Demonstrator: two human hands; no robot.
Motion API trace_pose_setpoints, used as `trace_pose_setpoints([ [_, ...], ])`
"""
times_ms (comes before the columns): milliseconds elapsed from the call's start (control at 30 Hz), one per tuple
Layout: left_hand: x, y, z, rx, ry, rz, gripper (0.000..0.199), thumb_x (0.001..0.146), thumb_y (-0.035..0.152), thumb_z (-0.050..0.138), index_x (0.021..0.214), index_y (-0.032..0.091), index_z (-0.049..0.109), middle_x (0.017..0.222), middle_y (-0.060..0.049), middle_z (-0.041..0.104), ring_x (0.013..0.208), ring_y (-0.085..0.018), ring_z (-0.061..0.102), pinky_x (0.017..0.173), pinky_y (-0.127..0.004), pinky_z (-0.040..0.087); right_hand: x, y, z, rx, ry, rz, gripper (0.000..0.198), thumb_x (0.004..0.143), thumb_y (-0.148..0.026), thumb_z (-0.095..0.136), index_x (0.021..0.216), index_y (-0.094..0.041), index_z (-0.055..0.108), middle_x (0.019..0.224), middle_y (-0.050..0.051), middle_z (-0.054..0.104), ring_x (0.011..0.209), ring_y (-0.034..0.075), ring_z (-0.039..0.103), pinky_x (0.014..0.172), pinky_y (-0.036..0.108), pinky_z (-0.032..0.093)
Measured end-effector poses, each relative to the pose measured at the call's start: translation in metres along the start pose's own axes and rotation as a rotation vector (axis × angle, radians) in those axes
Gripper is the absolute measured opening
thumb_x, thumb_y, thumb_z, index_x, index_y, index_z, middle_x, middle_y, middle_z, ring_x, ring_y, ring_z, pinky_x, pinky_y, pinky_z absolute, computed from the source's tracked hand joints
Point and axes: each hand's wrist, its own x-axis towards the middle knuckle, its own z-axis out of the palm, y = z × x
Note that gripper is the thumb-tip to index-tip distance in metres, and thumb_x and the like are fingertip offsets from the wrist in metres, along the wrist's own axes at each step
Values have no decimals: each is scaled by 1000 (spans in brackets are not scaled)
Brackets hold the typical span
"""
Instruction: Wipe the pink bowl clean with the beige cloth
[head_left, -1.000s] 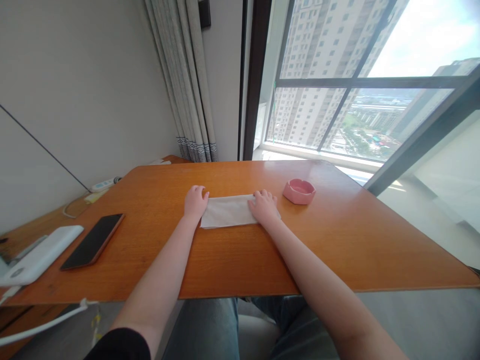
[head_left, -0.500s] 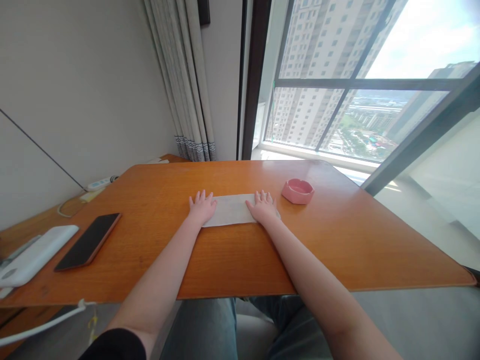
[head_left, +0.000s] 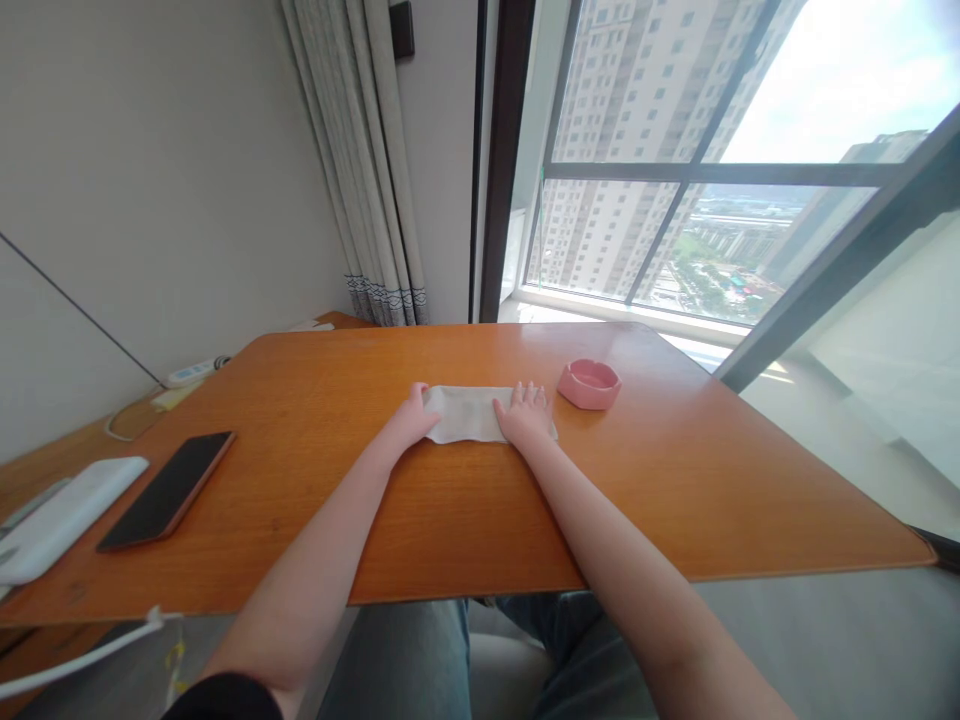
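Observation:
A pale folded cloth lies crosswise on the wooden table in front of me, its lower edge a little wavy. At its left end is my left hand, turned on its side, the thumb over the cloth and the fingers curled at the edge, gripping it. My right hand rests flat on the cloth's right end with its fingers spread. Just beyond that hand, to the right, sits a pink ashtray-like dish with angular sides.
On the left of the table lie a dark phone and a white oblong device. A power strip stands by the wall. A white cable hangs at the front left edge. Curtain and window are behind.
My left hand has gone from lying flat with fingers spread to gripping the cloth's left end, which has shifted slightly and wrinkled. My right hand stays flat in place.

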Motion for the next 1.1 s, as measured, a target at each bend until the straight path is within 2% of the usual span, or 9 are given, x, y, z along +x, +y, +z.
trace_pose_setpoints([
  [100,10,-15,-9,-123,68,-52,77,74,18,59,143,14,26,113,-14,63,96,-23,64,82,-32,48,1,0,-4,57,30,-112,68,95,-48,21,149,-8,21,156,16,22,144,31,17,116,46,11],
  [233,21,-37,-24,-152,268,-159,77,72,15,60,143,13,28,117,-16,61,106,-26,61,90,-36,47,-2,1,-7,64,-45,-319,58,94,-43,28,143,-13,36,154,12,29,142,30,21,116,48,11],
  [300,21,-41,-28,-164,290,-176,78,70,15,64,141,12,32,122,-17,59,113,-28,58,94,-37,45,-4,1,-5,45,-98,-363,57,93,-43,33,141,-14,39,154,12,27,142,32,20,115,48,13],
  [433,15,-29,-24,-277,356,-117,77,68,14,66,139,16,36,122,-14,61,115,-28,58,98,-38,45,-5,-2,-1,38,-96,-359,58,94,-44,32,143,-13,35,155,13,25,143,30,18,115,44,14],
  [600,9,-2,7,-775,551,-118,72,85,21,49,147,19,13,128,-13,59,112,-17,61,92,-30,51,-6,-8,-1,36,-83,-362,58,94,-44,30,143,-14,35,155,13,25,144,28,17,115,43,12],
  [767,13,1,23,-864,517,-206,49,85,16,38,134,15,43,129,-13,59,114,-18,60,90,-28,52,-12,-5,-12,33,-164,-322,65,93,-48,33,146,-11,29,157,15,18,145,29,14,115,43,14],
  [900,13,0,18,-904,549,-249,42,87,19,33,124,11,52,124,-14,62,111,-19,62,90,-29,52,-20,-3,-17,-19,-232,-248,73,89,-50,39,147,-8,27,157,16,15,144,32,14,114,47,14],
  [1000,3,7,14,-752,593,-39,41,89,26,36,122,11,56,123,-13,63,113,-21,60,97,-33,48,-21,-9,-11,-2,-207,-308,69,91,-51,34,148,-12,25,158,13,16,145,30,14,115,52,11],
  [1100,-8,17,17,-393,383,338,44,86,19,40,128,15,55,134,-9,57,126,-20,50,111,-37,34,-21,-16,-5,51,-159,-412,68,91,-53,32,147,-14,28,157,11,20,144,29,16,115,52,9],
])
